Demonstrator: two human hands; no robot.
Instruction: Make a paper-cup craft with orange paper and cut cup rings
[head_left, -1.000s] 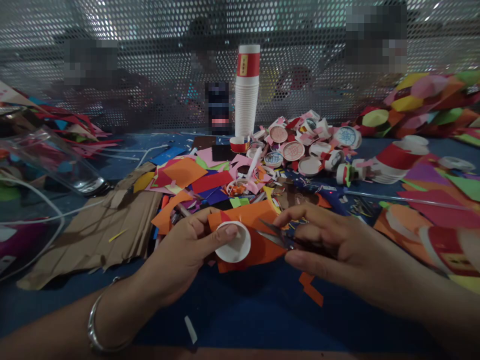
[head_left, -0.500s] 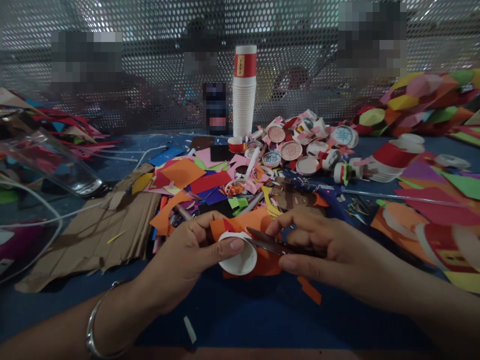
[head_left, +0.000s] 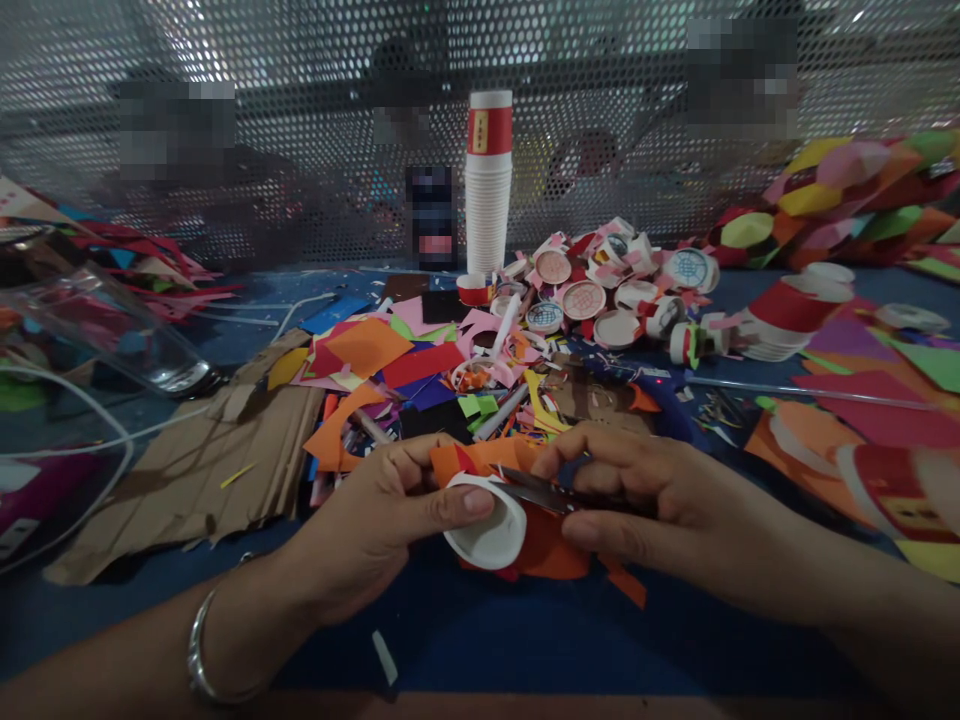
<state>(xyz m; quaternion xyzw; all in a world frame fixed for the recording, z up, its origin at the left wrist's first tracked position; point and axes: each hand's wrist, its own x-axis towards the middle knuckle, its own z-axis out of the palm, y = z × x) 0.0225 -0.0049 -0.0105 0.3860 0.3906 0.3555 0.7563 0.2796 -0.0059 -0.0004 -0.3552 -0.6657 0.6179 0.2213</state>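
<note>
My left hand [head_left: 390, 520] is closed on a small white paper cup [head_left: 487, 530] wrapped in orange paper [head_left: 551, 550], thumb pressed on its rim. My right hand [head_left: 660, 510] is closed on dark scissors [head_left: 544, 492], whose blades reach into the orange paper right beside the cup's rim. Both hands hover just above the blue tabletop [head_left: 480, 630], near its front edge. A silver bangle [head_left: 199, 655] sits on my left wrist.
Coloured paper scraps [head_left: 390, 365] and brown cardboard [head_left: 225, 450] lie behind my hands. A tall stack of white cups [head_left: 489, 180] stands at the back, with decorated cup pieces [head_left: 600, 290] to its right. Clear plastic container [head_left: 90, 330] at left, perforated metal screen [head_left: 300, 120] beyond.
The cup and orange paper have turned in my left hand and dropped slightly. The scissors have worked further into the paper, and the visible orange flap is smaller.
</note>
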